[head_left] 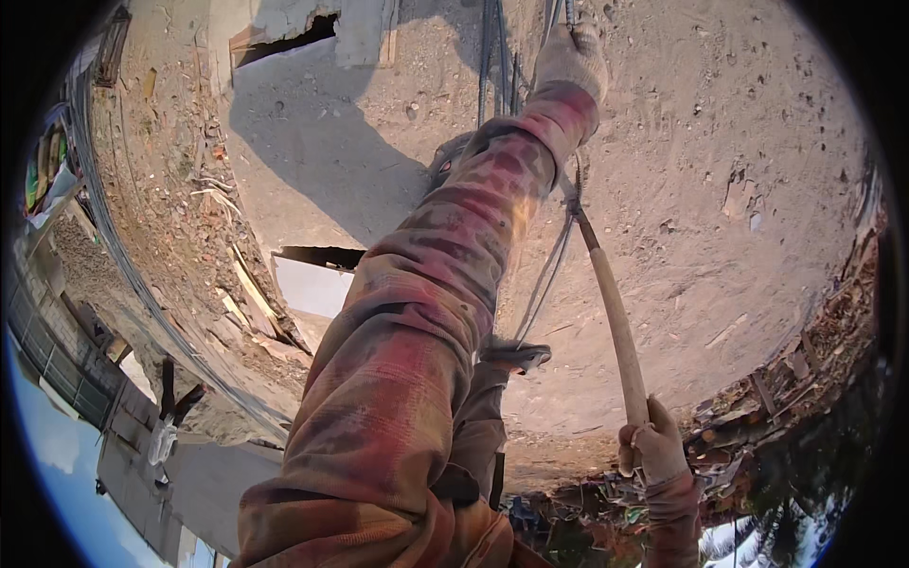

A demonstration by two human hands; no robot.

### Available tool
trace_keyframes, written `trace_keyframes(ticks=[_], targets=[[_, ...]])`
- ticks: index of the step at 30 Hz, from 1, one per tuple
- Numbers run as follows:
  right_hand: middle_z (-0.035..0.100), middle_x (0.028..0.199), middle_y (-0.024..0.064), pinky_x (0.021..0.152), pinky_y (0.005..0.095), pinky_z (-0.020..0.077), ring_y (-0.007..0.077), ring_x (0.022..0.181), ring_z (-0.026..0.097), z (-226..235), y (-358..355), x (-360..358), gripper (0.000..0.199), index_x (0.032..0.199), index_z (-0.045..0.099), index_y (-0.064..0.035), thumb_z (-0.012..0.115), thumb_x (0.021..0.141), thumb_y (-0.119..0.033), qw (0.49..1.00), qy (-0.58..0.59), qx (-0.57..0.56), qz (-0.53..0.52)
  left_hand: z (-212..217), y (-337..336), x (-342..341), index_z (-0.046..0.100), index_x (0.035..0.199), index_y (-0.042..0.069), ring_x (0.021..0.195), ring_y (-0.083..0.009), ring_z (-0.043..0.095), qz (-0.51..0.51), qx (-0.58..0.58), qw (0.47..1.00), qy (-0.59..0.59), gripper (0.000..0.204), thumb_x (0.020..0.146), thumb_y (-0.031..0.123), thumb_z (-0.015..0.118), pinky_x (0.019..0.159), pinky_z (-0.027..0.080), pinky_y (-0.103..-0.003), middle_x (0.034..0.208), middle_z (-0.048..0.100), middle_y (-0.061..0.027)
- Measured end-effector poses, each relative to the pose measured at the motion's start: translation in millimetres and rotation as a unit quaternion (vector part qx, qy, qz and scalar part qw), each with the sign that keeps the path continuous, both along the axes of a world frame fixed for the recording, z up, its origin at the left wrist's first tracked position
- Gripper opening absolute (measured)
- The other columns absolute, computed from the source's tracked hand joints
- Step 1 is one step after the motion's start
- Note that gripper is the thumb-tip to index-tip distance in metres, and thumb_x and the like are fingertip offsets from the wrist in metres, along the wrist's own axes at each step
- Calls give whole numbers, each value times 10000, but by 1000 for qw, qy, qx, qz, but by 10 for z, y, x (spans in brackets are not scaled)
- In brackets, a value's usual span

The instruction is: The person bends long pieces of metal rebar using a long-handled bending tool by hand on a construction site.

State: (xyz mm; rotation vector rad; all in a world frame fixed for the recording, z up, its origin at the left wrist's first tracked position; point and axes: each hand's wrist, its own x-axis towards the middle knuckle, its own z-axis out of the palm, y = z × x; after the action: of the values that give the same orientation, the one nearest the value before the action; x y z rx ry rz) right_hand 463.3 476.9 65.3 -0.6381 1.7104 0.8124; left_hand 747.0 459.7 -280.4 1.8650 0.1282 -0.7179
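Note:
My left arm in a stained red-brown sleeve reaches far up the view. My left hand, in a pale work glove, is closed around thin dark metal rods at the top edge. Low on the right, my right hand, gloved too, grips a long wooden handle. This handle tapers to a dark metal end, and the tool's full shape is partly hidden by my left sleeve. More rods lie on the ground left of my left hand.
Dusty ground spreads around. A dark shoe shows beside my sleeve. White panels with dark openings lie left of my arm. Long bundled rods curve along the left, with wood scraps. Debris lines the lower right.

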Motion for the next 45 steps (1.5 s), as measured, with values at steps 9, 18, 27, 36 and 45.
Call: trace_keyframes(ticks=[9,18,27,36,45], targets=[[531,718,40,412,275,434,116,512,526,-5,153,-46,337,1138,414,10,524,821,-26,995,12,-15,-94,-63,5,179,500,1046,92,856,-287,562,-69,51,996,16,335,959,405,419,757,436,-443,919,554,-129],[525,724,30,432,268,429,115,533,522,11,28,-45,347,1164,395,-14,487,830,-30,997,-18,24,-65,-26,-289,237,479,1120,75,912,-320,575,-113,61,992,-3,386,968,419,395,796,442,-455,986,566,-172],[542,786,82,434,276,416,141,560,537,16,-341,172,418,1228,397,-43,527,831,-52,988,-33,44,-145,-102,-97,297,459,1195,59,967,-352,588,-103,72,992,-11,443,977,434,371,835,449,-466,1053,577,-215],[545,834,135,452,276,437,150,576,524,-17,-652,555,414,1193,393,-39,589,829,-66,973,-20,74,-219,-13,9,142,439,1269,42,1023,-384,600,-107,77,991,9,504,987,449,347,874,455,-478,1120,589,-258],[515,726,73,410,316,447,155,517,530,-126,-160,-92,440,1211,364,-22,572,824,-23,994,38,97,16,-84,14,6,455,1299,26,1043,-342,611,-9,-39,982,184,523,988,440,375,910,469,-430,1160,605,-220]])
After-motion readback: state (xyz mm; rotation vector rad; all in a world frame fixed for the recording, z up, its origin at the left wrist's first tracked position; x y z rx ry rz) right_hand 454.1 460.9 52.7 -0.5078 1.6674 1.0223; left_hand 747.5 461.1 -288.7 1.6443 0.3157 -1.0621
